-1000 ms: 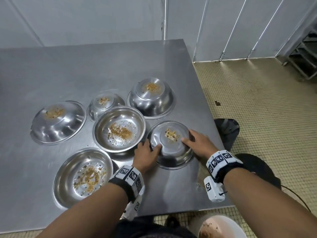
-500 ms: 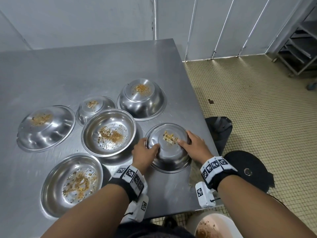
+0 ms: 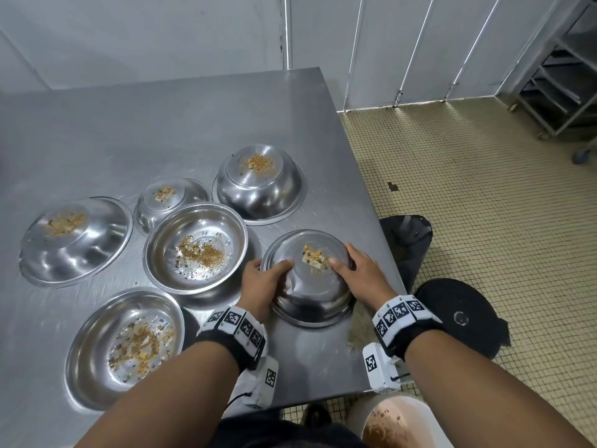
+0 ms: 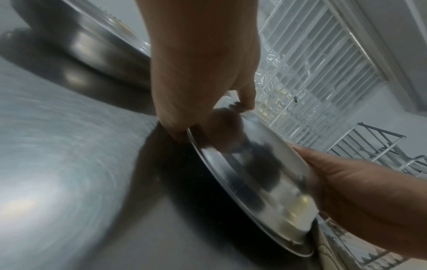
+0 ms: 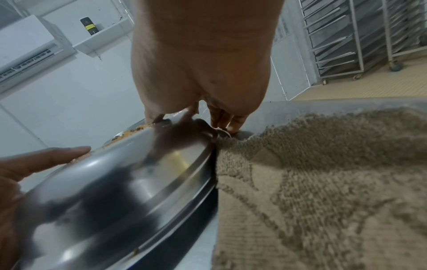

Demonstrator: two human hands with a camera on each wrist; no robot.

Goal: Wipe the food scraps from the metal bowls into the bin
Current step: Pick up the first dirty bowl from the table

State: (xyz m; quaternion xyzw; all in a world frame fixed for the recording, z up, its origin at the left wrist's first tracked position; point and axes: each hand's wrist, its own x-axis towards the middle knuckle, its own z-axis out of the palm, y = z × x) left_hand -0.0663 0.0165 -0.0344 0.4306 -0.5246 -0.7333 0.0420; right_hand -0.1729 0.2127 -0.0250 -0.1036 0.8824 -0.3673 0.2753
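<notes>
An upside-down metal bowl near the table's right edge carries a small heap of food scraps on its base. My left hand grips its left side, thumb on top and fingers curled at the rim. My right hand grips the right side, thumb beside the scraps. The left wrist view shows the bowl's rim with dark shadow beneath. The right wrist view shows the fingers hooked over the rim. A pale bin with brown residue stands on the floor below the table's near corner.
Several other bowls with scraps stand on the steel table, some upside down, some upright. A beige cloth lies at the held bowl's right. A black bag and black lid sit on the tiled floor.
Both hands have stayed on the same bowl, with the thumbs now a little further onto its base. The head view has swung slightly to the right.
</notes>
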